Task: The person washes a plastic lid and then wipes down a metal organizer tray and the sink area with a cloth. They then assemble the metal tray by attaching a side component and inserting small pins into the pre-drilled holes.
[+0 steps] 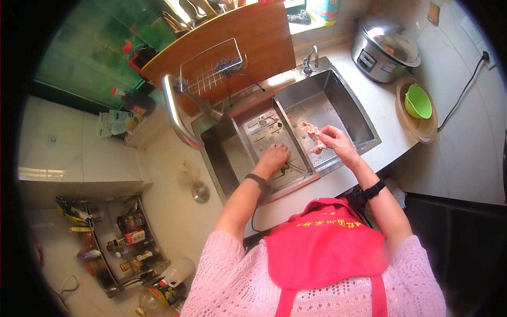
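Note:
My right hand (pixel 338 143) pinches a pale pink, ragged piece of raw meat (pixel 315 138) above the right side of the sink. Lower, on a silver slotted tray (pixel 262 138) set across the sink's middle, rests my left hand (pixel 274 157). It is palm down, fingers partly spread, and nothing shows in them. Bits of dark green leaf (pixel 284 168) lie beside this hand, with more scraps toward the tray's far end.
The right sink basin (pixel 338 95) has a small tap (pixel 311 61) behind it. A large curved metal faucet (pixel 177 113) arches over the left side. A wire rack (pixel 214 68) stands behind. At right are a rice cooker (pixel 384 50) and a green bowl (pixel 418 101).

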A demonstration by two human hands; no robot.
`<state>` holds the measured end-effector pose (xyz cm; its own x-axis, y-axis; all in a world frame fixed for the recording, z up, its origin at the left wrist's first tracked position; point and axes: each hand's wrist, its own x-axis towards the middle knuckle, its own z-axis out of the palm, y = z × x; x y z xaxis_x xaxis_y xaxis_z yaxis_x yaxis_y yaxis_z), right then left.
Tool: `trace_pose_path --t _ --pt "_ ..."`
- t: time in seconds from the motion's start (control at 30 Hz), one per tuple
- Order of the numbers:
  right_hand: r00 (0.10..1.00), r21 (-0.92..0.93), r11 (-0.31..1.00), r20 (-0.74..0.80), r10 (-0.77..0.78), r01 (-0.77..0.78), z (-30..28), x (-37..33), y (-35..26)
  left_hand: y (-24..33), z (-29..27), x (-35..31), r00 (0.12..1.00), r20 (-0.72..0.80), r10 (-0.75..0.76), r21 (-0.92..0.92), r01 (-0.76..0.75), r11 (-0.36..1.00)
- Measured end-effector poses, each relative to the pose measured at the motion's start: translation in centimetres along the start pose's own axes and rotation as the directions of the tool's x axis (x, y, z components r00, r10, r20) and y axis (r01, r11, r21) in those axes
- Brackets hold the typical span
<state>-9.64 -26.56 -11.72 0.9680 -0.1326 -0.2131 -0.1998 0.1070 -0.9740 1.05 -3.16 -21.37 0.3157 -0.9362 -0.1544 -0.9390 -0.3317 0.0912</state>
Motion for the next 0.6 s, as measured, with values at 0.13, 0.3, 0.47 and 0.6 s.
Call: trace_pose_path --t 0.13,0.3,0.47,0.6 --pt "0.999 -0.008 1.000 -0.032 0.000 -0.001 0.6 0.5 -0.1 1.3 -0.4 -1.4 1.000 -0.011 -0.026 -0.029 0.026 0.999" --pt "0.996 0.066 0.995 0.026 0.080 -0.081 1.9 0.7 -1.2 1.5 0.3 -2.1 0.998 0.024 -0.059 -0.092 0.061 0.994" --pt "0.997 -0.083 0.995 0.042 0.066 -0.063 2.1 1.4 -0.4 0.6 1.5 -2.6 0.988 0.063 -0.139 -0.240 0.150 0.959" --pt "0.970 0.171 0.964 0.171 0.175 -0.204 2.1 1.2 -1.1 1.1 -0.7 -3.6 0.921 0.211 -0.328 -0.546 0.390 0.742"
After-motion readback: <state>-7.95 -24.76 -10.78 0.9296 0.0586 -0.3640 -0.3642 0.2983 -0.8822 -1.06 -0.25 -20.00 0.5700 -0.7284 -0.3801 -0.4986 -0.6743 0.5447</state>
